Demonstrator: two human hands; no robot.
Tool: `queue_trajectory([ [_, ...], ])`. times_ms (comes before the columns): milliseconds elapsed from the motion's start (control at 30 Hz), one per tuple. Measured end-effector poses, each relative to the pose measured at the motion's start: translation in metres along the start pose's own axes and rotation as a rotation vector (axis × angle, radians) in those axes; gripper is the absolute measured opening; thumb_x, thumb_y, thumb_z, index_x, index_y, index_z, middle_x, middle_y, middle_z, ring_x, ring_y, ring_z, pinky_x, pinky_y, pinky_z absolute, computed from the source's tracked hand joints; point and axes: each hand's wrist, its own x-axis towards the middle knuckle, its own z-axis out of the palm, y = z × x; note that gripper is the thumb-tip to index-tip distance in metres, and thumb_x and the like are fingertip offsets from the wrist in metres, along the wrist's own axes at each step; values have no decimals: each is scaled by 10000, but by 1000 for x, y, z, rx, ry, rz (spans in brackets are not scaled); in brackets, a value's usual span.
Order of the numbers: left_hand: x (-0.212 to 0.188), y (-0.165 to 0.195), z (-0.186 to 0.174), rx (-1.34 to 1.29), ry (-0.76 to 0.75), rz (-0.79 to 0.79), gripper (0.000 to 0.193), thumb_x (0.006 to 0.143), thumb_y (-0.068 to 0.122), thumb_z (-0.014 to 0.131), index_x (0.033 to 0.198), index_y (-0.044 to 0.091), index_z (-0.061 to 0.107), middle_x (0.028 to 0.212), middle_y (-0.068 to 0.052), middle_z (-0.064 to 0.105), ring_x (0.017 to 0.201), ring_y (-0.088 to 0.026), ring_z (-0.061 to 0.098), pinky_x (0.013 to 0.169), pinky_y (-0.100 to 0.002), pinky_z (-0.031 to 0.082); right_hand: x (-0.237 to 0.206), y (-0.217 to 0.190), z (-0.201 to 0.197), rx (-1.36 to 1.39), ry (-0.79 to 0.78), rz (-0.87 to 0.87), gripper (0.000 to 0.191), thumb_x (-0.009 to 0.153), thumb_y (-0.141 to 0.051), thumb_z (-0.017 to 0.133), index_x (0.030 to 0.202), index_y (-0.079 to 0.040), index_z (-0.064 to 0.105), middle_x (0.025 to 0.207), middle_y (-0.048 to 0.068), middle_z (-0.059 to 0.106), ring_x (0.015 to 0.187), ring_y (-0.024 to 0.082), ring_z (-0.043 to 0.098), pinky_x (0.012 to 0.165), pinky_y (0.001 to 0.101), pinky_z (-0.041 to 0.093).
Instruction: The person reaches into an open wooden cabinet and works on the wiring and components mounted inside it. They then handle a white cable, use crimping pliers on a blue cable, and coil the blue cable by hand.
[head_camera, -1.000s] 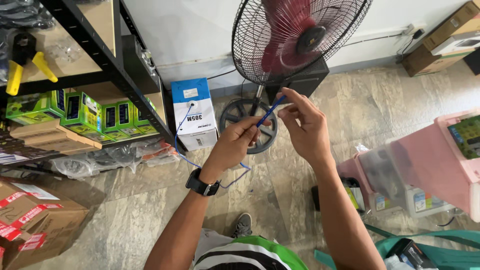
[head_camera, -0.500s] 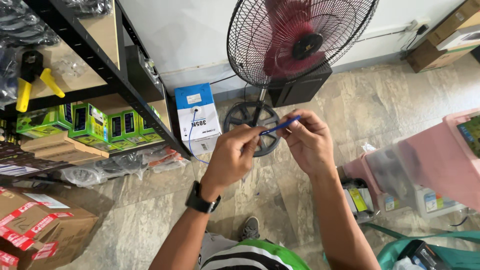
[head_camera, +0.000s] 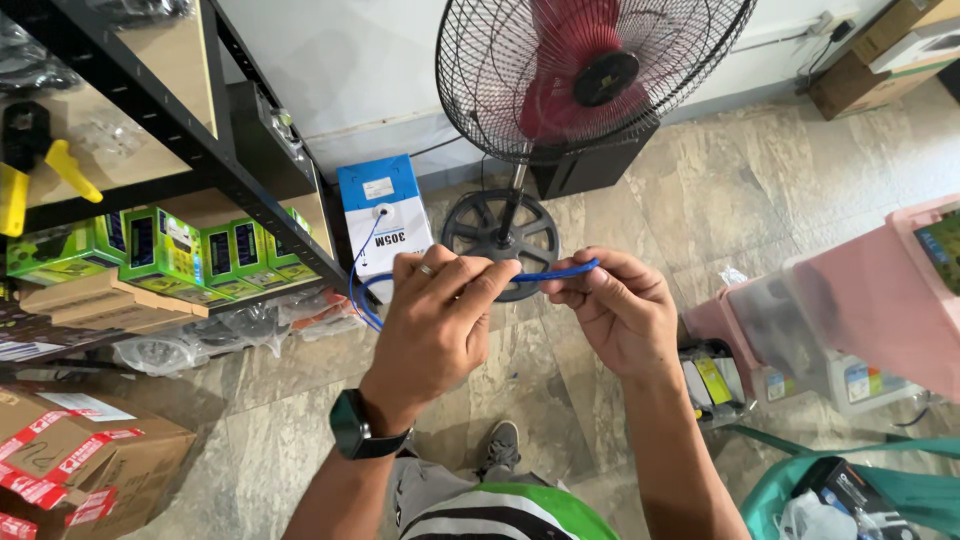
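Both hands hold a thin blue cable (head_camera: 545, 272) stretched level between them. My left hand (head_camera: 440, 318), with a ring and a black watch on the wrist, pinches it at the left. At the cable's right end my right hand (head_camera: 612, 306) grips it with curled fingers. From my left hand the cable loops down and back to a blue and white cable box (head_camera: 384, 222) standing on the floor against the wall.
A standing fan (head_camera: 580, 70) with red blades and a round black base is right behind the hands. A black metal shelf (head_camera: 250, 205) with green boxes is at the left, cardboard boxes at lower left, pink plastic drawers (head_camera: 860, 300) at the right.
The hands have come lower and nearer in view. The cable, held tilted up to the right before, now lies level between them.
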Motion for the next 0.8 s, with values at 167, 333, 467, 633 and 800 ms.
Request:
queue_trajectory([
  [167, 5, 0, -9, 10, -4, 26, 400, 808, -48, 706, 1192, 61, 711, 1038, -5, 647, 917, -209, 591, 859, -399, 391, -7, -8, 23, -139, 2, -53, 267, 1043, -9, 565, 1271, 114, 629, 1130, 275, 714, 1035, 353, 733, 939, 450, 597],
  [333, 7, 1, -6, 1, -10, 24, 372, 817, -36, 710, 1176, 62, 710, 1030, -11, 653, 913, -219, 598, 855, -401, 389, -8, -10, 44, -451, 307, -39, 182, 1035, -42, 630, 1111, 121, 659, 907, 209, 718, 721, 242, 677, 635, 353, 546],
  [467, 10, -2, 4, -62, 31, -5, 300, 891, -42, 702, 1169, 71, 702, 1029, -13, 666, 923, -214, 608, 867, -383, 387, -3, -14, 48, -452, 330, -31, 207, 1064, -102, 588, 1050, 88, 669, 834, 170, 711, 629, 208, 641, 558, 320, 512],
  [633, 10, -1, 5, -149, 40, -24, 275, 909, -54, 676, 1154, 69, 701, 1012, -12, 675, 887, -209, 595, 851, -380, 366, -6, -23, 45, -263, 251, 27, 261, 1094, -133, 534, 1042, 92, 655, 812, 174, 695, 588, 210, 616, 525, 308, 478],
  [800, 9, 7, -3, -166, 51, -7, 241, 925, -41, 683, 1140, 67, 705, 996, -10, 673, 853, -205, 577, 820, -379, 338, -18, -29, 45, -142, 191, 52, 268, 1116, -118, 497, 1057, 105, 633, 789, 190, 668, 583, 214, 593, 526, 306, 465],
])
